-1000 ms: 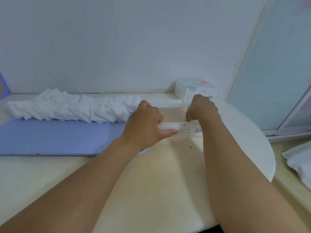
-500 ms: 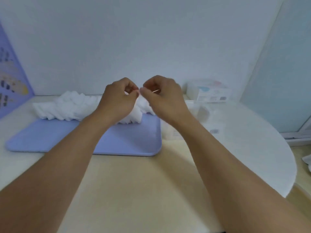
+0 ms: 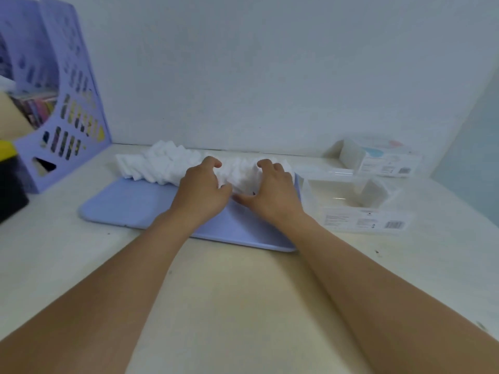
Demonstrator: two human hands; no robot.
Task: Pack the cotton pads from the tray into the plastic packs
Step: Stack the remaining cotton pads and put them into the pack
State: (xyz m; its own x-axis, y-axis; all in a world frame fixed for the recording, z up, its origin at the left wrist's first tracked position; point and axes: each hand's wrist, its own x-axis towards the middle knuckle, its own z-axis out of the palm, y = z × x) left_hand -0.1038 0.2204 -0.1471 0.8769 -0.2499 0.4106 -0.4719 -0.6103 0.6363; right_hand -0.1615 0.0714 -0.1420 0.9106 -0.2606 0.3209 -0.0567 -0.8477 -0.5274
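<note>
- Two purple file racks (image 3: 58, 109) stand at the far left of the bench (image 3: 243, 306), well apart from the work.
- Many white cotton pads (image 3: 162, 164) lie in a leaning row along the back edge of the purple tray (image 3: 129, 209); the front part of the tray is bare.
- Left hand (image 3: 201, 194) and right hand (image 3: 272, 190) bracket the right end of the row. Each grip is half wide, the fingers curved over the pads from the two sides and the thumbs near each other in front; I cannot tell if they already press.
- Risk, as I judge it: the pads are soft and loose, so a weak squeeze could let the middle ones drop out or fan apart when lifted; a grab that is too wide could pull down the neighbours on the left.
- Just beside the right tray edge stands an open clear plastic pack (image 3: 351, 190); another pack (image 3: 383, 157) is behind it. The way there is short, but its thin walls could be pushed away by the bundle.
</note>
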